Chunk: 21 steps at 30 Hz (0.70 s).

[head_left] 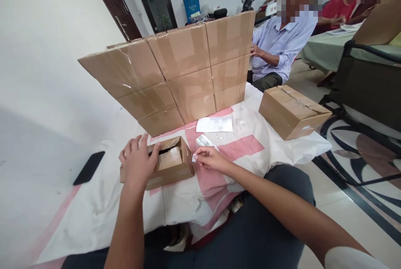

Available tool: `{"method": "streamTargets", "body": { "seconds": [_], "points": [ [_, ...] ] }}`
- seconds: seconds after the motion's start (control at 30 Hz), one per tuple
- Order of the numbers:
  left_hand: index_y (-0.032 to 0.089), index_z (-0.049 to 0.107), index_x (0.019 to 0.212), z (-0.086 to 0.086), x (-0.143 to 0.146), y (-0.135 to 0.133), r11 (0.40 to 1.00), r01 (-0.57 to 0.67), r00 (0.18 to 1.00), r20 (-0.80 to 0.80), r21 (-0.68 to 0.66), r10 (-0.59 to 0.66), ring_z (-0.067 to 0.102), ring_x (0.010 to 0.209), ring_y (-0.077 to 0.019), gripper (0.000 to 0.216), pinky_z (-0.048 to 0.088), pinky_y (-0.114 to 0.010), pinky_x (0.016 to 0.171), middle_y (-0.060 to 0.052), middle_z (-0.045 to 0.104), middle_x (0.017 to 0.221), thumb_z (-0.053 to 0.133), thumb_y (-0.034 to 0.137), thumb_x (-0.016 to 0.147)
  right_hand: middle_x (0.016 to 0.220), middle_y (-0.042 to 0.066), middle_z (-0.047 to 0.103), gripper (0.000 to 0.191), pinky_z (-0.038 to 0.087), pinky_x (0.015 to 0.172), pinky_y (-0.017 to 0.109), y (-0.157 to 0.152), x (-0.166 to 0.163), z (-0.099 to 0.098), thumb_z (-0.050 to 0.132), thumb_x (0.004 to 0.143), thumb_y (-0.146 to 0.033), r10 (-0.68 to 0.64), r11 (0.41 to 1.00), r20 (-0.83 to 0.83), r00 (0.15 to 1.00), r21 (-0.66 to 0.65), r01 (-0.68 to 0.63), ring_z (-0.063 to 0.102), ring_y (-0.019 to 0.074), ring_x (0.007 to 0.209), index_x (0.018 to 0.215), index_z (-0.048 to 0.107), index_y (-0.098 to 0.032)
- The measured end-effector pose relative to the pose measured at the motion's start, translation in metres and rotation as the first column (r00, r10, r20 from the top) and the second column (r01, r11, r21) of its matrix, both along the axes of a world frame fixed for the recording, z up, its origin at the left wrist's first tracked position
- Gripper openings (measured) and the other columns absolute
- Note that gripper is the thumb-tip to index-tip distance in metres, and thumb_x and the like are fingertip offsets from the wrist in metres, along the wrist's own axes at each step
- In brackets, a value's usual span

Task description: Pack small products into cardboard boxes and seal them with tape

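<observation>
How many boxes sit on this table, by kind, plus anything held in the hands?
Stacked sealed cardboard boxes: 9
Sealed cardboard box standing apart: 1
Small open box under the left hand: 1
Small white label pinched by the right hand: 1
Total: 12

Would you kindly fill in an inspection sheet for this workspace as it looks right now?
Surface: white and pink cloth, wrinkled, draped over the edge.
Things in hand: small open box, one flap raised; small white label just right of it.
Clutter: label sheet; white packet; stacked cartons along the far edge; single carton at right; black phone at left.
Hands: left hand rests on the box top; right hand pinches the label.
Cables: nothing seen.
Surroundings: seated person in pale blue shirt; person in red at a green-covered table; dark door.
</observation>
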<state>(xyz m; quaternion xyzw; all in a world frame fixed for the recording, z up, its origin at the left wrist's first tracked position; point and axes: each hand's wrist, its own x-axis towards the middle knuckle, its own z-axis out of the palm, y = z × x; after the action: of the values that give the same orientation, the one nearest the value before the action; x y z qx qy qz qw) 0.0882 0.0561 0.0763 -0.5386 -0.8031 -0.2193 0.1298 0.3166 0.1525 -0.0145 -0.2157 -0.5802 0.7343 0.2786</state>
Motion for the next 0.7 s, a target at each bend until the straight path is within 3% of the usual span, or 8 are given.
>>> {"method": "streamTargets", "body": {
  "seconds": [0.07,0.13,0.33,0.53,0.7],
  "points": [
    [0.026,0.057,0.134,-0.001,-0.015,0.008,0.964,0.107,0.993,0.077,-0.242,-0.09,0.044,0.137,-0.039,0.052,0.024,-0.069,0.112,-0.014,0.056,0.145,0.036,0.056,0.097,0.053,-0.006,0.056,0.038,0.025,0.039,0.02,-0.007,-0.01,-0.011,0.074,0.076,-0.053,-0.003,1.0,0.005,1.0,-0.008,0.003,0.037,0.0054,0.038,0.079,0.059,-0.019],
    [0.028,0.055,0.136,-0.005,-0.021,0.01,0.929,0.184,0.98,0.128,-0.32,-0.15,0.046,0.136,-0.0362,0.052,0.021,-0.068,0.113,-0.011,0.058,0.144,0.033,0.057,0.098,0.053,-0.006,0.057,0.038,0.027,0.041,0.02,-0.011,-0.018,-0.021,0.076,0.075,-0.053,-0.011,1.0,-0.003,1.0,-0.013,0.011,0.039,0.006,0.041,0.079,0.06,-0.019],
    [0.026,0.054,0.136,-0.007,-0.021,0.004,0.909,0.257,0.966,0.11,-0.327,-0.234,0.049,0.133,-0.0346,0.057,0.026,-0.058,0.112,-0.01,0.063,0.136,0.036,0.062,0.096,0.052,-0.007,0.056,0.041,0.026,0.041,0.019,-0.013,-0.027,-0.035,0.083,0.066,-0.05,-0.085,0.989,0.015,0.996,-0.117,0.086,0.041,0.0064,0.042,0.079,0.06,-0.019],
    [0.027,0.056,0.135,-0.006,-0.027,-0.002,0.879,0.374,0.927,0.105,-0.297,-0.359,0.051,0.129,-0.0312,0.055,0.03,-0.05,0.112,-0.008,0.062,0.136,0.04,0.061,0.096,0.053,-0.007,0.054,0.04,0.019,0.038,0.019,-0.012,-0.024,-0.03,0.084,0.066,-0.047,-0.088,0.973,0.012,0.996,-0.216,0.088,0.035,0.0046,0.039,0.08,0.06,-0.019],
    [0.028,0.056,0.135,-0.007,-0.027,0.0,0.877,0.372,0.928,0.11,-0.303,-0.356,0.05,0.129,-0.0314,0.055,0.03,-0.05,0.112,-0.007,0.062,0.136,0.04,0.062,0.095,0.053,-0.006,0.056,0.042,0.018,0.039,0.02,-0.012,-0.022,-0.027,0.086,0.063,-0.047,-0.047,0.971,0.005,0.999,-0.234,0.046,0.035,0.0046,0.04,0.078,0.059,-0.018]
  ]
}}
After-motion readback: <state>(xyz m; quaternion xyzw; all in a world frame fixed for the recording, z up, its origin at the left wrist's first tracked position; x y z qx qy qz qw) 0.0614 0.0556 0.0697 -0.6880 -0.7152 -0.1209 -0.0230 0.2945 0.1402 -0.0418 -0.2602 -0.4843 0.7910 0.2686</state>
